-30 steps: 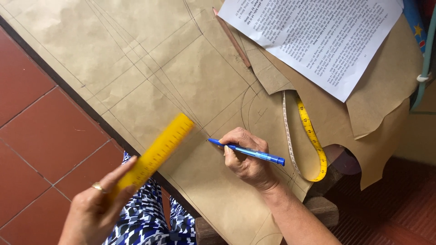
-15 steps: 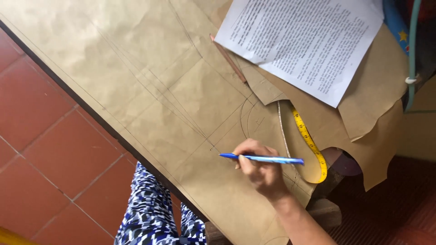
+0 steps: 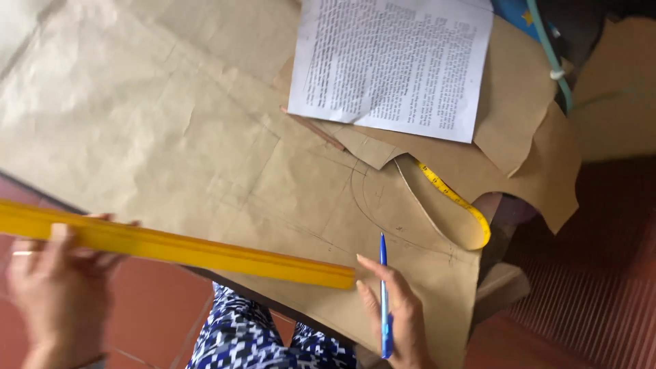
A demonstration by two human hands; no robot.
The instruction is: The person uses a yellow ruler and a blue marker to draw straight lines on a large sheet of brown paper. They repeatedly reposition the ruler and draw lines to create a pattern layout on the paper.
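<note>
Back in view since 0.5 s ago: long yellow plastic ruler, now lying low across the large brown pattern paper on the worktop. Left hand fingers curled around its left end. Right hand fingers closed on slim blue pen, touching ruler's right tip.

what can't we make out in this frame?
Head view only:
- Yellow ruler: its left end is cut off by the frame edge; markings are blurred.
- Left hand: motion-blurred, grip unclear.
- Blue pen in right hand: lower end runs to the bottom edge.
- Pencil: upper end is hidden under the printed sheet.
</note>
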